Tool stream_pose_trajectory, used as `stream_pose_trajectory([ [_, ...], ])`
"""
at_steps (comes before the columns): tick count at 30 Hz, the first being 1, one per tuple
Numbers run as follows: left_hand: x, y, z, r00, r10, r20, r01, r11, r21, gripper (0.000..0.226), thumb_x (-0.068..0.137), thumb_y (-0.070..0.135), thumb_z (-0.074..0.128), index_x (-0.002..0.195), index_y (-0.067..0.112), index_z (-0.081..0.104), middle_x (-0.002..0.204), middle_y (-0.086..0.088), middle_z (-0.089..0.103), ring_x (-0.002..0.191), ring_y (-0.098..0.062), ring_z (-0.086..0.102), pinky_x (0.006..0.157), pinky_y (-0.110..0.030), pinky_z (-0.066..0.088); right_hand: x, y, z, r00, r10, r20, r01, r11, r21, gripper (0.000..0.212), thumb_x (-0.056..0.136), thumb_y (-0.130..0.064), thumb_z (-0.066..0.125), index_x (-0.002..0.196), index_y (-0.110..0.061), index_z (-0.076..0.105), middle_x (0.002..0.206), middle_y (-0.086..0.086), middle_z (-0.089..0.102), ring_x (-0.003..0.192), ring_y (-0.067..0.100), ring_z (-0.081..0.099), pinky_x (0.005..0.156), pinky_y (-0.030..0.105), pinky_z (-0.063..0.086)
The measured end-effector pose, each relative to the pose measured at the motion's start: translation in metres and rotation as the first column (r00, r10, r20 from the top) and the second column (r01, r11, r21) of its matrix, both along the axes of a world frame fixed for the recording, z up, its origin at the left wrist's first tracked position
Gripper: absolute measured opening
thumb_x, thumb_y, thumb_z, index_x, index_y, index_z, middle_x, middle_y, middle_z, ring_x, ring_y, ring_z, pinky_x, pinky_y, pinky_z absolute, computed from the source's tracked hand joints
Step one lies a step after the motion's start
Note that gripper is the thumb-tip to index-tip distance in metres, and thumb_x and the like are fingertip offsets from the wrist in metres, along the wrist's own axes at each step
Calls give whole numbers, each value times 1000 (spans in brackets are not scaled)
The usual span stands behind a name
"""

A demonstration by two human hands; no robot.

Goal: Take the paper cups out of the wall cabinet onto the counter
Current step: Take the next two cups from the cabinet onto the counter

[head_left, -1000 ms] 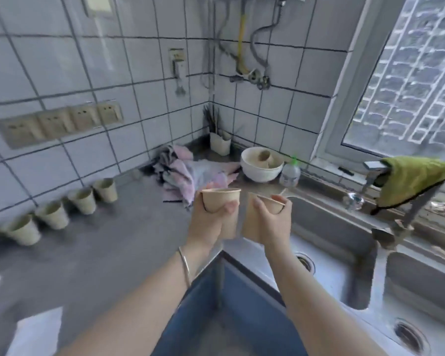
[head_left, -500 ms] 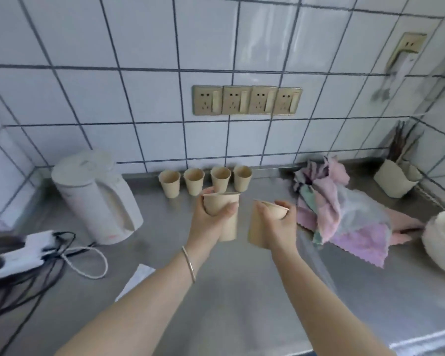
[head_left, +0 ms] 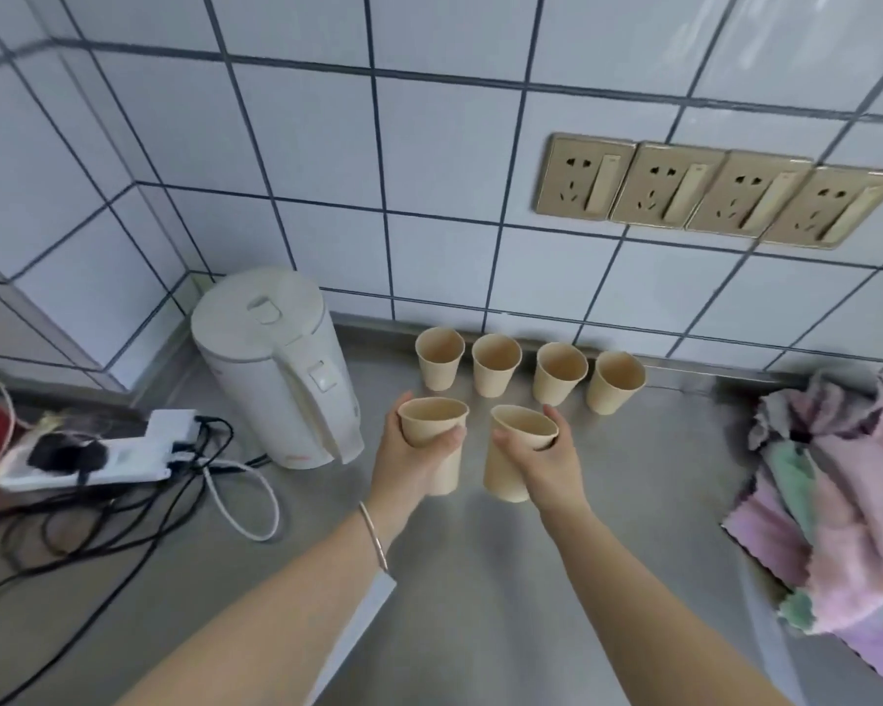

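each hand is clamped on a cup — left hand (head_left: pixel 404 456) on the left cup (head_left: pixel 434 440), right hand (head_left: pixel 546 461) on the right cup (head_left: pixel 516 456), mid-frame; set down carelessly, either could topple the row of four cups (head_left: pixel 528 369) just above — they look light.

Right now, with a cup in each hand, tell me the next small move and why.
Probably lower both cups straight down onto the bare counter, as a second row in front of the four cups by the wall. The left hand and right hand each grip an upright cup just short of that row, clear of the kettle.
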State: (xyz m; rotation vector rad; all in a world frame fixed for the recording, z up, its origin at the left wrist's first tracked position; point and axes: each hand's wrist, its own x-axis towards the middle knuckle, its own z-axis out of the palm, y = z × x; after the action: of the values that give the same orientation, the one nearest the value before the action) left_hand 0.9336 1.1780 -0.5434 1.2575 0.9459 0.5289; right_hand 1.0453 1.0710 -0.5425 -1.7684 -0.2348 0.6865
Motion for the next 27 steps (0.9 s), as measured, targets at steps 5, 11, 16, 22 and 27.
stream_pose_trajectory([
  [5, 16, 32, -26, 993, 4, -121, 1, 999, 44, 63, 57, 23, 83, 114, 20, 55, 111, 0, 67, 97, -13, 63, 87, -34, 52, 16, 30, -22, 1000, 15, 21, -15, 1000, -10, 45, 63, -25, 81, 103, -26, 60, 98, -6, 68, 95, 16, 65, 75, 26, 48],
  [11, 39, 50, -62, 983, 85, -162, -57, 984, 171, 72, 49, 24, 83, 112, 26, 48, 110, 1, 64, 99, -17, 63, 81, -23, 52, 29, 58, -58, 997, 7, 71, -8, 1000, 2, 61, 56, -17, 84, 105, -36, 52, 113, 3, 61, 104, 18, 60, 82, 32, 52],
  [16, 51, 57, -78, 975, 107, -195, -50, 959, 279, 74, 54, 19, 86, 117, 23, 47, 112, 6, 63, 101, -14, 60, 87, -28, 48, 32, 66, -76, 994, -14, 109, 16, 1000, -20, 68, 59, -12, 86, 100, -47, 45, 111, -9, 62, 102, 10, 61, 87, 29, 49],
  [22, 57, 63, -86, 964, 173, -201, -111, 952, 286, 72, 57, 13, 86, 118, 21, 48, 106, 10, 58, 97, -10, 56, 72, -8, 38, 38, 71, -83, 993, -21, 119, 30, 997, -66, 67, 64, -17, 83, 102, -52, 40, 102, -26, 57, 101, 8, 58, 86, 26, 45],
  [27, 59, 64, -90, 961, 183, -207, -111, 942, 316, 72, 57, 13, 85, 119, 22, 48, 105, 11, 57, 94, -7, 54, 74, -8, 35, 39, 73, -85, 990, -31, 135, 43, 995, -89, 67, 65, -19, 82, 113, -42, 41, 97, -30, 54, 99, 6, 55, 84, 23, 42],
])
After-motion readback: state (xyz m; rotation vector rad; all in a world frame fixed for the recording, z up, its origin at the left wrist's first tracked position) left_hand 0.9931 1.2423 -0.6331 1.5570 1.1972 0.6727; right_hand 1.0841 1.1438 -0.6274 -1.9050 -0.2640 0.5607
